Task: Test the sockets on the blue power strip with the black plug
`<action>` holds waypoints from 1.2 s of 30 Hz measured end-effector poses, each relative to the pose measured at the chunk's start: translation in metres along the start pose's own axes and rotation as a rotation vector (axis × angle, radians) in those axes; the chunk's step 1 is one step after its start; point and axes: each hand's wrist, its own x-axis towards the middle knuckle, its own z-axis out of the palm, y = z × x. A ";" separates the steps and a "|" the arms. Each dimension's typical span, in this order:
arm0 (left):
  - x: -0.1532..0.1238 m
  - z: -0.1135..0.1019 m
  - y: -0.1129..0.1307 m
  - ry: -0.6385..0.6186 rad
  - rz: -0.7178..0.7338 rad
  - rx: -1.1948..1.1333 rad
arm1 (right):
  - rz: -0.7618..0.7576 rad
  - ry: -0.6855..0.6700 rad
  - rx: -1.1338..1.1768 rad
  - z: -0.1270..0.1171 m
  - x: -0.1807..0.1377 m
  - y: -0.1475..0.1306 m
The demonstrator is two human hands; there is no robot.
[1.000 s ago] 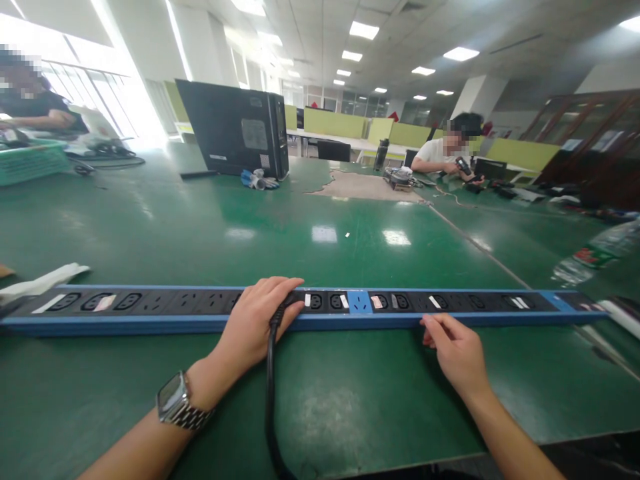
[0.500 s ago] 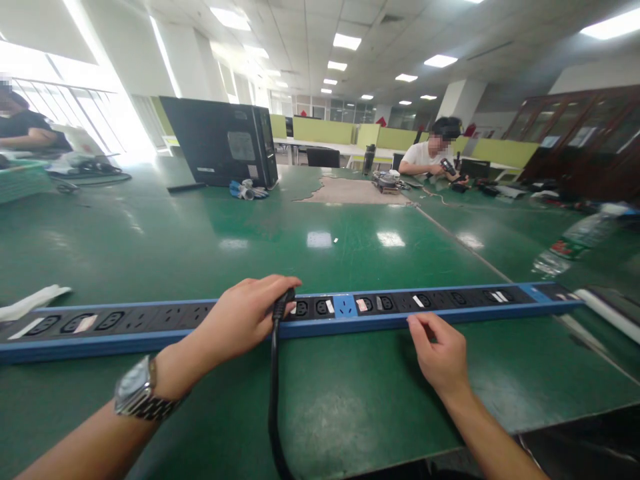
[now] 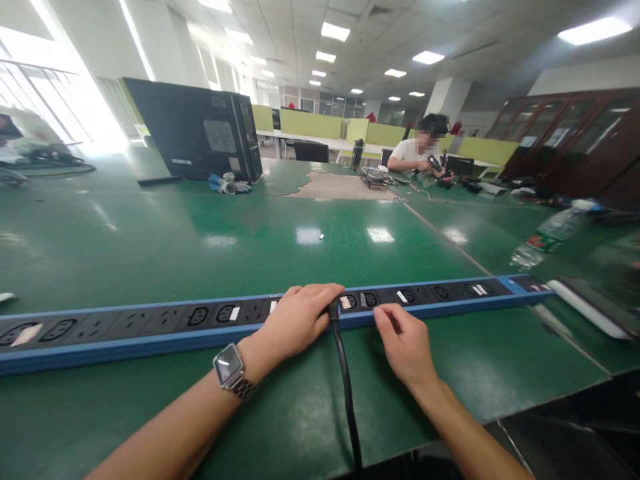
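A long blue-and-black power strip (image 3: pixel 165 321) lies across the green table, with sockets along its top and small white and pink stickers on some of them. My left hand (image 3: pixel 300 317), watch on the wrist, rests over the middle of the strip. Its fingers close on a black power plug (image 3: pixel 333 309) whose thick cable (image 3: pixel 347 393) runs down over the near table edge. The plug's front end is hidden, so I cannot tell whether it sits in a socket. Just right of it, my right hand (image 3: pixel 406 340) is curled at the strip's near edge, thumb and forefinger together; what they hold, if anything, cannot be made out.
A black computer tower (image 3: pixel 200 133) stands at the back left with work gloves (image 3: pixel 229 184) before it. A plastic water bottle (image 3: pixel 555 233) is on the right, near a white-edged object (image 3: pixel 590 310) at the strip's end. Across the table sits a person (image 3: pixel 420 150) handling a dark device.
My left hand has carried the plug rightward along the strip, past several sockets. Both hands are now closer together. The view has shifted a little to the right.
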 end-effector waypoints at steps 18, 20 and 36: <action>-0.004 0.017 0.014 0.114 -0.262 0.398 | 0.251 -0.463 0.444 -0.008 0.031 -0.103; -0.005 0.018 0.016 0.119 -0.254 0.421 | 0.227 -0.390 0.537 -0.045 0.030 -0.119; -0.006 0.019 0.015 0.134 -0.219 0.398 | 0.729 -0.510 0.097 -0.079 0.050 -0.019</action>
